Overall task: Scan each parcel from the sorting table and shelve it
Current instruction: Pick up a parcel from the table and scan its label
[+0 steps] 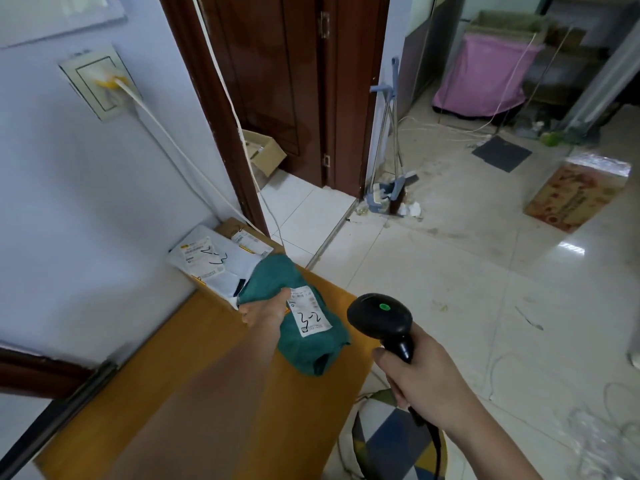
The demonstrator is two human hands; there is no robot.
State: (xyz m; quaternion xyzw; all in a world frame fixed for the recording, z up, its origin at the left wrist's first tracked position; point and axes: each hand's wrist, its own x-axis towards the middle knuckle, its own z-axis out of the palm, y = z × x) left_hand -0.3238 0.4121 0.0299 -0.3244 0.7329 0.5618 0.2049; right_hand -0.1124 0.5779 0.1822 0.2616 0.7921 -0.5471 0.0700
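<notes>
One soft, light teal mailer bag [304, 327] sags on the tabletop [194, 382], my left-hand fingers [266, 308] pinching its upper edge, right-hand fingers [415, 379] wrapped round the scanner [382, 322].

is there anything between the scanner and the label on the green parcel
Nothing visible. The scanner in the right hand sits just right of the label; the left hand grips the green parcel beside it.

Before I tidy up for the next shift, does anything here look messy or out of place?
Yes. Crumpled paper litter lies on the floor beside the dustpan by the door frame, unswept. Loose white cables trail across the tiles, and the floor there looks dusty.
</notes>
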